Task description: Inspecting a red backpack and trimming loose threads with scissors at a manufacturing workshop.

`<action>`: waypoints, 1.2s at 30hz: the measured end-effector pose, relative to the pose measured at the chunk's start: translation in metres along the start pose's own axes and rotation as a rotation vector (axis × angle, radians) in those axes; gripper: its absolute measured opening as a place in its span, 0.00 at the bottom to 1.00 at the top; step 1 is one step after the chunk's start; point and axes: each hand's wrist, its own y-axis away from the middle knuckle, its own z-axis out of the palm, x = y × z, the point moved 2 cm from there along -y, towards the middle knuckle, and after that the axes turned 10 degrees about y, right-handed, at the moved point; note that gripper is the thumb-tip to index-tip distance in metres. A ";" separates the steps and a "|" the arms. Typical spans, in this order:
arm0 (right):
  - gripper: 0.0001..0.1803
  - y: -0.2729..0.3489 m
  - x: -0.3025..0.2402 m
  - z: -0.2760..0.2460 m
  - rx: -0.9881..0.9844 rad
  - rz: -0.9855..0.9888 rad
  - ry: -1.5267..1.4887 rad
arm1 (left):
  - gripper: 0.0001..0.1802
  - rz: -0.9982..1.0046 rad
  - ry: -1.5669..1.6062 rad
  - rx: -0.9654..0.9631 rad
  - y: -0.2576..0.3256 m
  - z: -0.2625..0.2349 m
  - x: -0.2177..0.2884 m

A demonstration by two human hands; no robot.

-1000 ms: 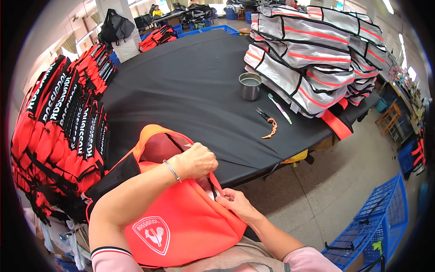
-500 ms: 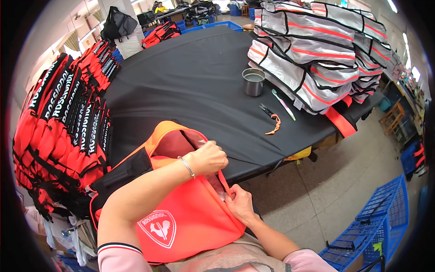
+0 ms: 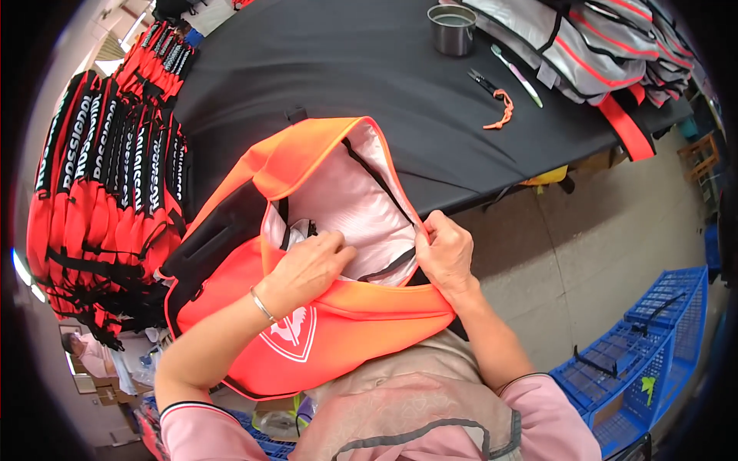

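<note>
- Orange-red bag (image 3: 361,330): at the near side of the table, against the person's front, its mouth gaping wide; pale, crinkled lining shows inside, edged with black binding. A white crest marks its near face; a black panel covers its left side.
- Left hand (image 3: 307,265): fingers curled over the mouth's near rim; whether they pinch anything, I cannot tell.
- Right hand (image 3: 446,250): thumb and bent fingers pinching the mouth's right rim.
- Stacked red-and-black bags (image 3: 115,177): a tall pile at left, close beside the bag.
- Far right: metal cup (image 3: 452,34), toothbrush (image 3: 516,75), snips (image 3: 492,96) with orange cord, then grey padded pieces (image 3: 584,38).
- Table (image 3: 307,69): black, rippled cover stretching between bag and cup; its right edge slants away beyond the right hand.
- Right of that edge: floor (image 3: 523,269), then blue crates (image 3: 638,353) nearer.
</note>
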 end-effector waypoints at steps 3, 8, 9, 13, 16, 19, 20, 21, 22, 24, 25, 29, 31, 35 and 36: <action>0.07 0.003 0.000 0.005 -0.001 -0.048 0.068 | 0.20 -0.059 0.199 0.129 -0.003 -0.001 -0.001; 0.09 0.014 -0.018 -0.011 -0.117 -0.051 -0.197 | 0.31 0.095 0.382 0.280 -0.033 0.007 -0.004; 0.09 0.017 -0.019 -0.016 -0.107 -0.034 -0.190 | 0.31 0.094 0.443 0.267 -0.035 0.009 -0.009; 0.14 0.025 0.012 -0.015 -0.384 0.523 -0.723 | 0.20 -0.163 0.822 0.295 -0.042 0.005 -0.009; 0.17 0.031 0.026 -0.003 -0.552 0.662 -0.780 | 0.27 -0.403 0.764 0.150 -0.078 -0.005 0.020; 0.21 0.030 0.028 0.002 -0.640 0.608 -0.942 | 0.27 -0.486 0.526 0.114 -0.079 0.011 0.016; 0.22 0.029 0.028 0.003 -0.727 0.622 -1.066 | 0.24 -0.477 0.770 0.174 -0.071 0.019 0.009; 0.22 0.028 0.031 0.006 -0.805 0.639 -1.191 | 0.21 -0.455 1.015 0.228 -0.066 0.025 0.004; 0.24 0.029 0.038 0.007 -0.832 0.637 -1.297 | 0.14 -0.440 1.374 0.278 -0.059 0.030 0.004; 0.24 0.030 0.040 0.004 -0.828 0.609 -1.227 | 0.12 -0.503 1.640 0.292 -0.041 0.031 0.008; 0.25 0.031 0.037 0.002 -0.829 0.577 -1.147 | 0.11 -0.561 1.912 0.319 -0.032 0.032 0.011; 0.23 0.030 0.014 0.006 -1.000 0.445 -1.135 | 0.12 -0.519 2.056 0.293 -0.019 0.043 0.017; 0.23 0.025 0.011 0.006 -1.001 0.377 -1.012 | 0.12 -0.516 2.057 0.295 -0.016 0.046 0.017; 0.23 0.029 0.012 0.013 -1.175 0.424 -1.035 | 0.12 -0.535 2.061 0.335 -0.015 0.046 0.022; 0.23 0.032 0.011 0.016 -1.253 0.505 -1.146 | 0.12 -0.543 2.062 0.331 -0.015 0.045 0.023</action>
